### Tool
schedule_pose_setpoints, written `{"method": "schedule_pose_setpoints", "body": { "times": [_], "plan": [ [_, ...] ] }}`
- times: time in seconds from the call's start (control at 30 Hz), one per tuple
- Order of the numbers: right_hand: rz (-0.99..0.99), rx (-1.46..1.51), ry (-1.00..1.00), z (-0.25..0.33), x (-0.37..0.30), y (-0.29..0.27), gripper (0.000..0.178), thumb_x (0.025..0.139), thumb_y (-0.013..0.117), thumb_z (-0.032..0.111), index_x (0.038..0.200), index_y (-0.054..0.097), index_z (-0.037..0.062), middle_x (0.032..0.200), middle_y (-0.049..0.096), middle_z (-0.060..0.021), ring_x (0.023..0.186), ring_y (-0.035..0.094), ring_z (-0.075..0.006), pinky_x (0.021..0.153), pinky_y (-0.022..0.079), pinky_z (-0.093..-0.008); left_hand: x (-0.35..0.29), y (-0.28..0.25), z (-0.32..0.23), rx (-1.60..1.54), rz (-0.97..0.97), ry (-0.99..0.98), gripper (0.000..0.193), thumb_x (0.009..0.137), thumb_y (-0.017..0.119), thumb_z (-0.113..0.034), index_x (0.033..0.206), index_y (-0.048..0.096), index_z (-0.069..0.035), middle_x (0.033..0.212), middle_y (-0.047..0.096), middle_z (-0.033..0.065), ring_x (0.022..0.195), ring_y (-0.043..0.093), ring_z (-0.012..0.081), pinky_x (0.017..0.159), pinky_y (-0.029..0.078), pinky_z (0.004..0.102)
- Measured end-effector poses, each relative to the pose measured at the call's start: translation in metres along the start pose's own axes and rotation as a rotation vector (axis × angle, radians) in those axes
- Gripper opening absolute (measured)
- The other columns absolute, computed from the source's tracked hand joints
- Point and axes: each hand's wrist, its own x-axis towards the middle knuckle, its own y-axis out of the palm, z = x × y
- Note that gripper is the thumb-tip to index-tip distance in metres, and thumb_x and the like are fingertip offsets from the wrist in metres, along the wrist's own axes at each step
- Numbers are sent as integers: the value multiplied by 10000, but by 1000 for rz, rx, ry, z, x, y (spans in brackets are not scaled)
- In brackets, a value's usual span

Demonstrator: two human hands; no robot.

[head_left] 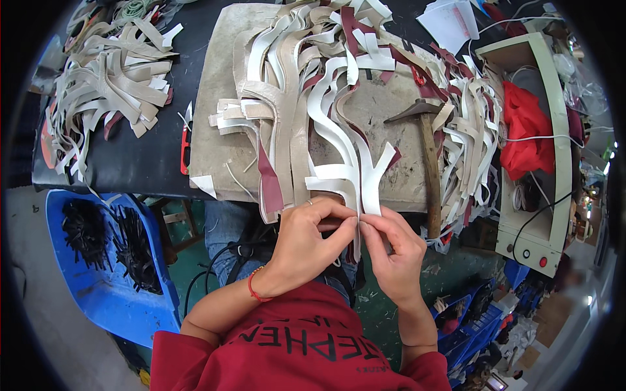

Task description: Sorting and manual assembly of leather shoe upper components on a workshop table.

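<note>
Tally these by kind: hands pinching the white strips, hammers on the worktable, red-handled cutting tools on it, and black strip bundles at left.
Hands, left hand and right hand, pinching white strips: 2
Hammer: 1
Red-handled cutting tool: 1
Black strip bundles: 2
Total: 6

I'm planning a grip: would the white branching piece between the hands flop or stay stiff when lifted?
The white branching piece is probably floppy: its long part lies in loose waves. It looks light, since the left hand and right hand pinch it with fingertips only. Its flat shape suggests it's unlikely to roll.
</note>
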Motion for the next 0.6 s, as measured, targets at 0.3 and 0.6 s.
{"method": "schedule_pose_setpoints", "body": {
  "times": [0.3, 0.6],
  "plan": [
    [28, -72, -49, -2, 2, -1, 141, 783, 635, -33, 917, 603, -5, 954, 617, -157, 770, 635, -296, 658, 504, -329, -2, 6, 0, 50, -10, -7, 105, 789, 635, -12, 855, 618, 68, 816, 628, 89, 749, 623, 115, 700, 532, 245],
    [38, -226, -253, -7, 7, 5, 214, 724, 635, -62, 900, 523, -16, 948, 552, -190, 787, 585, -339, 664, 485, -371, -3, 11, 5, 205, -85, 150, 77, 745, 616, -39, 782, 574, 14, 716, 596, 130, 650, 577, 272, 598, 450, 361]
  ]
}}
